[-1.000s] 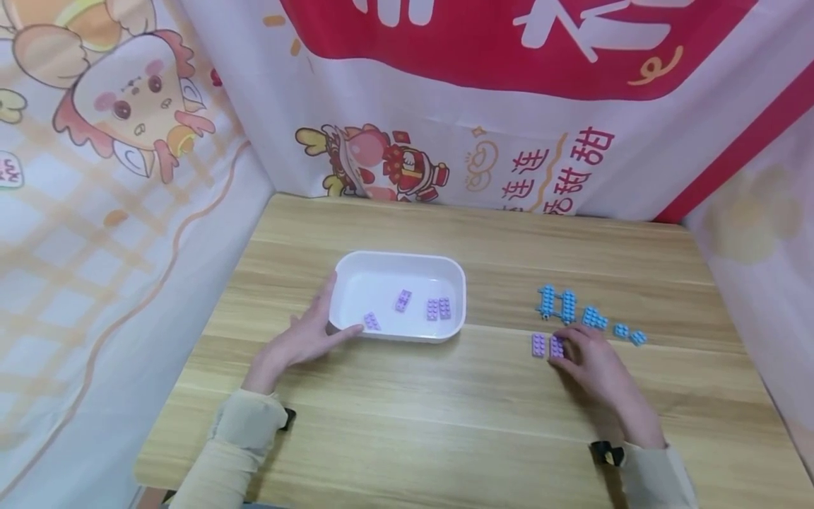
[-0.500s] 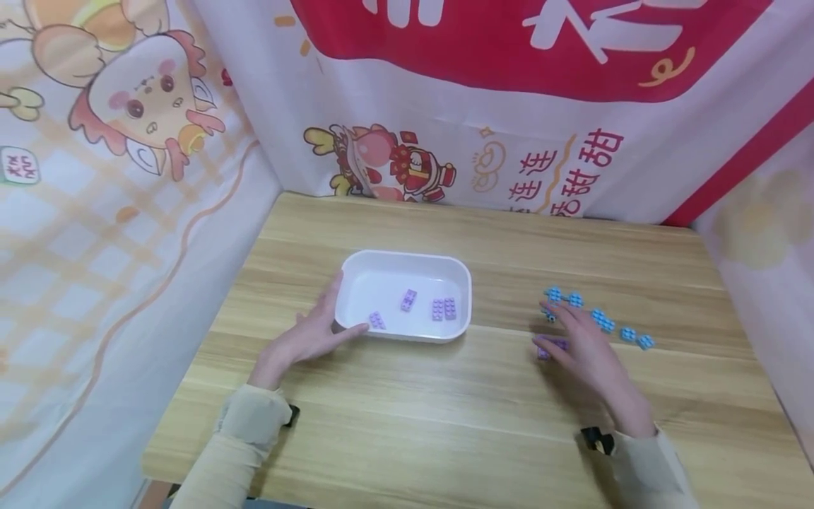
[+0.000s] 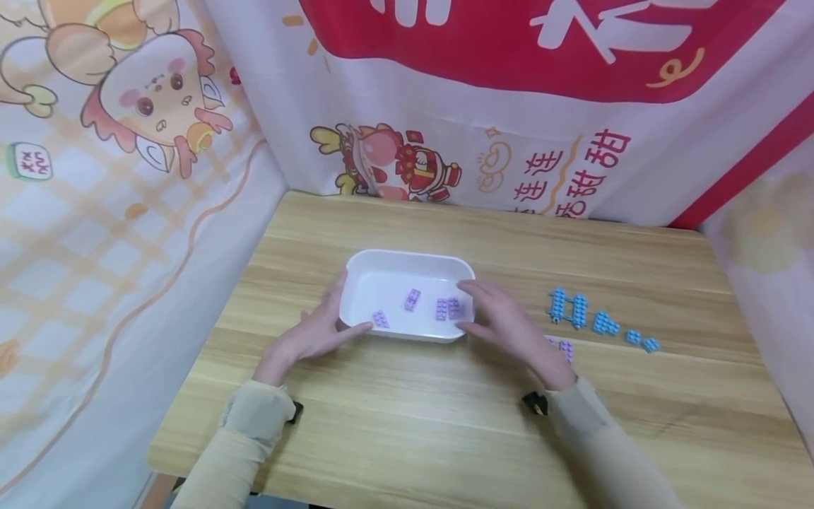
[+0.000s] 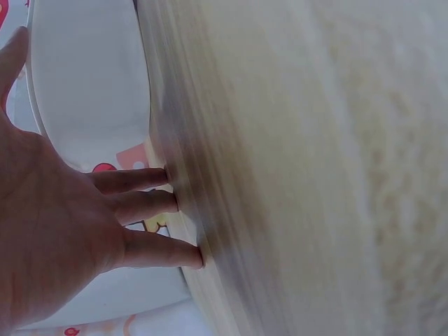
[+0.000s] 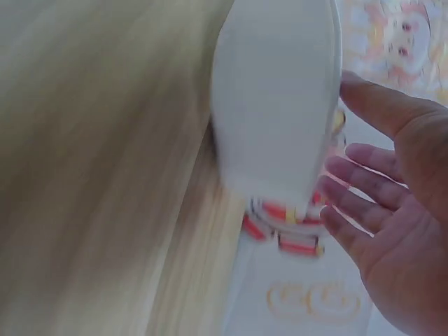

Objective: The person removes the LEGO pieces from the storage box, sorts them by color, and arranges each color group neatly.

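A white plastic basin [image 3: 407, 255] sits on the table with several purple toy bricks [image 3: 412, 300] lying in it. At its left end is my left hand [image 3: 313, 334], thumb at the near rim and fingers along the end wall. The left wrist view shows these fingers [image 4: 150, 248] straight, their tips down at the tabletop. My right hand [image 3: 505, 326] spans the basin's right end with thumb and fingers spread. In the right wrist view its thumb reaches the rim, while the other fingers [image 5: 357, 182] are loosely extended and hold nothing.
Purple bricks [image 3: 566, 350] lie right of the basin, partly hidden by my right forearm. Behind them several blue toy bricks [image 3: 604, 323] are spread in a row. Printed cloth [image 3: 496, 106] hangs along the table's back edge and sides.
My right hand has left the purple bricks on the right and moved left to the basin's right end. The left hand stays at the basin. The head view has shifted slightly.
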The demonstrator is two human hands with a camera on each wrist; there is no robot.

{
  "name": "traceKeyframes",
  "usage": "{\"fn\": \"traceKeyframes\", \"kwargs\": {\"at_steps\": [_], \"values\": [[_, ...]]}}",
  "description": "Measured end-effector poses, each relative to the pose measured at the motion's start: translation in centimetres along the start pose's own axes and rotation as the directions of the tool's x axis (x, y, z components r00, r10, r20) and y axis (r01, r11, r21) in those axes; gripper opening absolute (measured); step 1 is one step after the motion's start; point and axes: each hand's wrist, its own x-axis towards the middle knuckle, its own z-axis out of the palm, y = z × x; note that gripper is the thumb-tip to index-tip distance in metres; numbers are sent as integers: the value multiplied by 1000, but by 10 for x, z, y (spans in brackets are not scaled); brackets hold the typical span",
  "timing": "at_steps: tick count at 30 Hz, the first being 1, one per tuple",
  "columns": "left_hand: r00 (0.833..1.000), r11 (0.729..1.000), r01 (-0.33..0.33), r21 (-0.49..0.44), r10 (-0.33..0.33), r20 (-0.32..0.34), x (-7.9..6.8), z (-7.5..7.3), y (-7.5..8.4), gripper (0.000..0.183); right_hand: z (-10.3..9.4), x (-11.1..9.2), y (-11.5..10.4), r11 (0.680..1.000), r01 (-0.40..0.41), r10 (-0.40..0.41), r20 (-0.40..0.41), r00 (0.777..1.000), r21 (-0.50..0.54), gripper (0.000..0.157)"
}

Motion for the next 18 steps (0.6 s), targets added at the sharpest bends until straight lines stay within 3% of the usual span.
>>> {"fn": "traceKeyframes", "kwargs": {"at_steps": [7, 18], "values": [[1000, 1000, -3, -1, 3, -2, -1, -1, -1, 125, 24, 45, -26, 995, 103, -103, 85, 991, 6, 73], [1000, 1000, -10, 8, 10, -18, -1, -1, 0, 124, 57, 84, -46, 988, 154, -151, 236, 960, 5, 72]]}}
